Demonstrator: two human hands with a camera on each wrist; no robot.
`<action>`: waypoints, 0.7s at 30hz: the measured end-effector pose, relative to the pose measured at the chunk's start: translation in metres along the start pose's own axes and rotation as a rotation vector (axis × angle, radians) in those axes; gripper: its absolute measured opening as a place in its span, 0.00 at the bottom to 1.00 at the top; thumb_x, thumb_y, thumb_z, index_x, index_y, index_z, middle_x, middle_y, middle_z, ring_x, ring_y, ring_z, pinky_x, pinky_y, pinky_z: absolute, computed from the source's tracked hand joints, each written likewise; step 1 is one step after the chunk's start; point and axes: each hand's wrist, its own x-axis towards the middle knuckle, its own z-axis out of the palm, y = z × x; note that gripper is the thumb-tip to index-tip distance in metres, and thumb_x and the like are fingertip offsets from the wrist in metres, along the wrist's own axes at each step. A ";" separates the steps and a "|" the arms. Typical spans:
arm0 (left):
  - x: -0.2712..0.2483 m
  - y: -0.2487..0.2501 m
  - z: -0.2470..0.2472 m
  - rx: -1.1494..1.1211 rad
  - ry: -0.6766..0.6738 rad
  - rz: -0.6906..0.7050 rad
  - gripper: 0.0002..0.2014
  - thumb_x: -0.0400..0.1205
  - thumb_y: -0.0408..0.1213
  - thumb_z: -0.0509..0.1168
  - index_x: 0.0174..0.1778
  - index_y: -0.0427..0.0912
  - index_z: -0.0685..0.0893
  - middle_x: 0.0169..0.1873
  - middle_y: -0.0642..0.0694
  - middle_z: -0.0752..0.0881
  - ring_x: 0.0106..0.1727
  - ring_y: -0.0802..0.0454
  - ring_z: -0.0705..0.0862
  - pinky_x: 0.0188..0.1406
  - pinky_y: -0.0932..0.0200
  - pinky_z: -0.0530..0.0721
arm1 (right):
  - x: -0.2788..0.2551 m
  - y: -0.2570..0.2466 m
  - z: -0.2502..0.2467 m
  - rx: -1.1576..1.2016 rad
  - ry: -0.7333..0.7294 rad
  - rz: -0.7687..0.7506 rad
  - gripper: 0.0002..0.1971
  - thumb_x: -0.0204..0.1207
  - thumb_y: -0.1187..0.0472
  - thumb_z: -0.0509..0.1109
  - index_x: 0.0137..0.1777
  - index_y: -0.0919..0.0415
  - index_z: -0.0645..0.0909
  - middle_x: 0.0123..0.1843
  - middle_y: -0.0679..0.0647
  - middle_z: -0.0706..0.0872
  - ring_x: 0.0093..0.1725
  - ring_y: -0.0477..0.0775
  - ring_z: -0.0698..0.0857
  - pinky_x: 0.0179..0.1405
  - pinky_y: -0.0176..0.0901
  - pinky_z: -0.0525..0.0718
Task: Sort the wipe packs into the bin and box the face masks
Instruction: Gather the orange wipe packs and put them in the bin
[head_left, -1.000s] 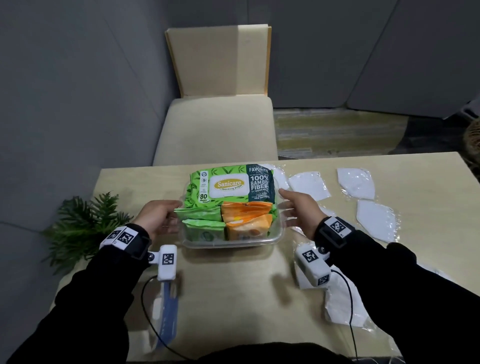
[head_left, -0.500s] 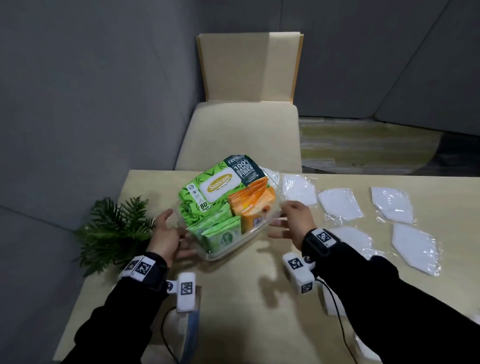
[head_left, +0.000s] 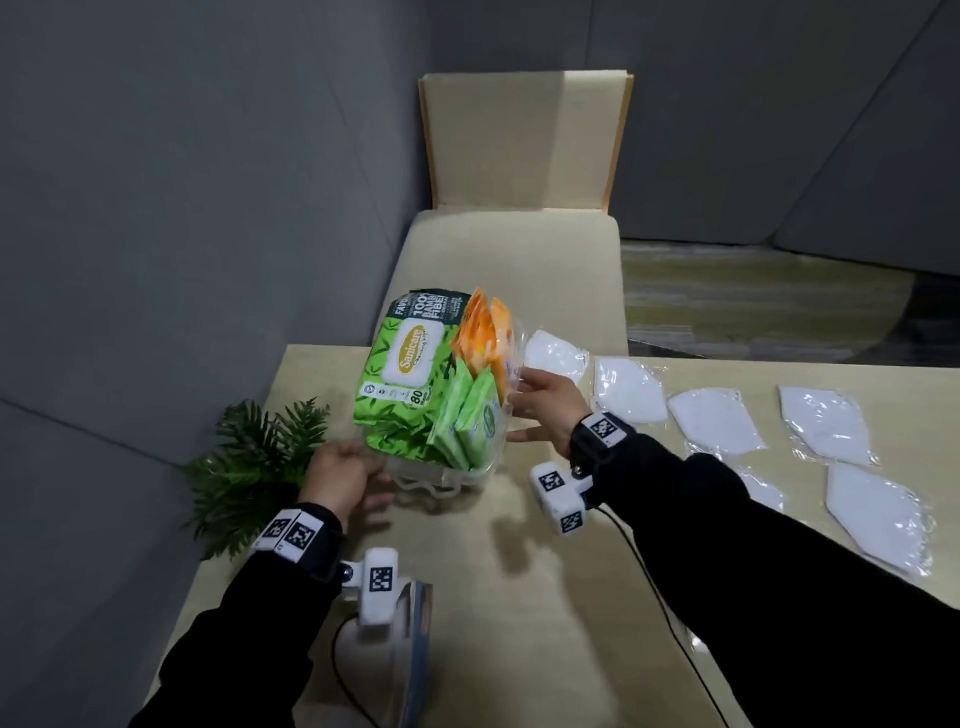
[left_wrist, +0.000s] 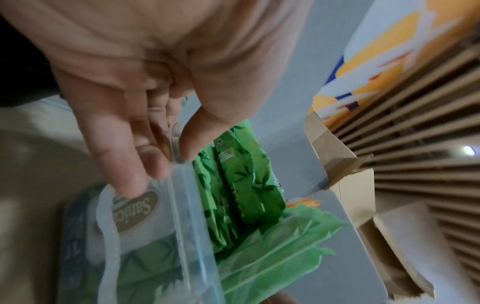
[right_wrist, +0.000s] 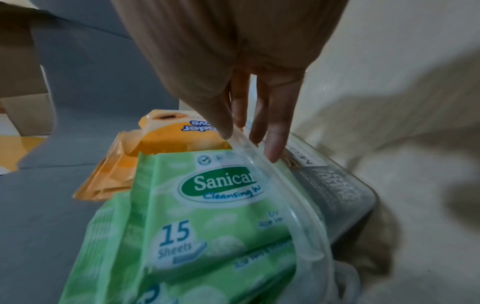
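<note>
A clear plastic bin (head_left: 441, 480) is tipped steeply up on the table, its opening facing left. It holds a large green wipe pack (head_left: 410, 374), orange packs (head_left: 483, 332) and small green packs (head_left: 467, 415). My left hand (head_left: 343, 475) pinches the bin's lower rim (left_wrist: 192, 226) between thumb and fingers (left_wrist: 166, 162). On the upper side, my right hand (head_left: 545, 410) grips the rim (right_wrist: 293, 205) with the thumb over its edge (right_wrist: 249, 139). Several wrapped white face masks (head_left: 717, 421) lie on the table to the right. An open cardboard box (left_wrist: 337, 160) shows in the left wrist view.
A green artificial plant (head_left: 254, 462) sits at the table's left edge, close to my left hand. A beige chair (head_left: 519, 260) stands beyond the table (head_left: 519, 597). A blurred bluish flat object (head_left: 415, 649) lies under my left wrist.
The bin stood flat on the table between my hands. Both hands have turned and tipped it up, so the packs now stand nearly on edge. The view has swung left.
</note>
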 end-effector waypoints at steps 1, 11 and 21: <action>0.000 -0.003 -0.004 -0.016 -0.015 -0.031 0.05 0.85 0.23 0.67 0.52 0.37 0.82 0.35 0.40 0.88 0.29 0.49 0.87 0.29 0.49 0.92 | 0.003 0.001 0.005 -0.014 0.004 -0.011 0.15 0.81 0.76 0.70 0.61 0.59 0.85 0.51 0.54 0.92 0.47 0.57 0.91 0.41 0.63 0.94; -0.003 -0.015 -0.038 -0.067 -0.011 -0.071 0.12 0.85 0.21 0.67 0.64 0.31 0.78 0.36 0.38 0.91 0.29 0.48 0.92 0.26 0.54 0.92 | 0.009 0.016 0.033 -0.011 -0.040 -0.013 0.16 0.81 0.72 0.73 0.67 0.60 0.86 0.47 0.57 0.91 0.36 0.54 0.90 0.36 0.54 0.92; -0.029 0.007 -0.049 0.231 0.081 0.056 0.22 0.86 0.21 0.64 0.76 0.37 0.73 0.40 0.29 0.90 0.27 0.36 0.92 0.25 0.47 0.91 | -0.009 0.034 0.047 -0.035 0.004 0.065 0.15 0.84 0.67 0.61 0.66 0.56 0.83 0.50 0.58 0.91 0.37 0.57 0.88 0.39 0.55 0.91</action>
